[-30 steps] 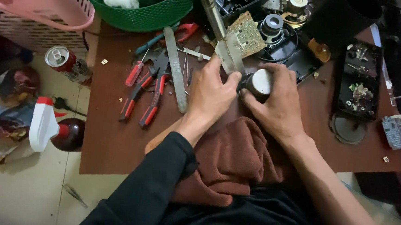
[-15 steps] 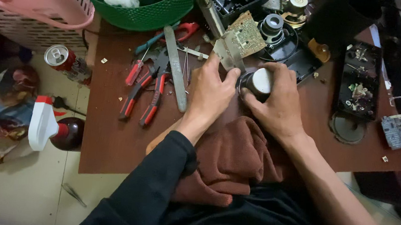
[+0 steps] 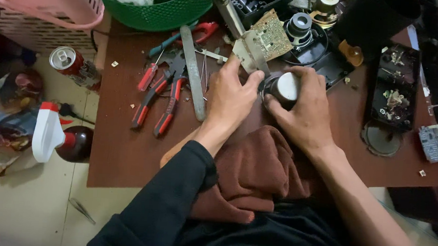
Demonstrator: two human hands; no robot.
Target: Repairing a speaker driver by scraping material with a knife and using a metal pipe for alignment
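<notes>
The round silver-capped metal speaker part (image 3: 285, 87) sits near the middle of the brown wooden table (image 3: 120, 157), toward its far edge, gripped by the curled fingers of the right hand (image 3: 305, 113), which is the nearer hand. Just left of it, the left hand (image 3: 231, 96) pinches a tan circuit board (image 3: 264, 42) that slants up and away to the right. Against half a second ago, both hands sit much the same, the board barely shifted; red-handled pliers (image 3: 154, 101) lie further left.
</notes>
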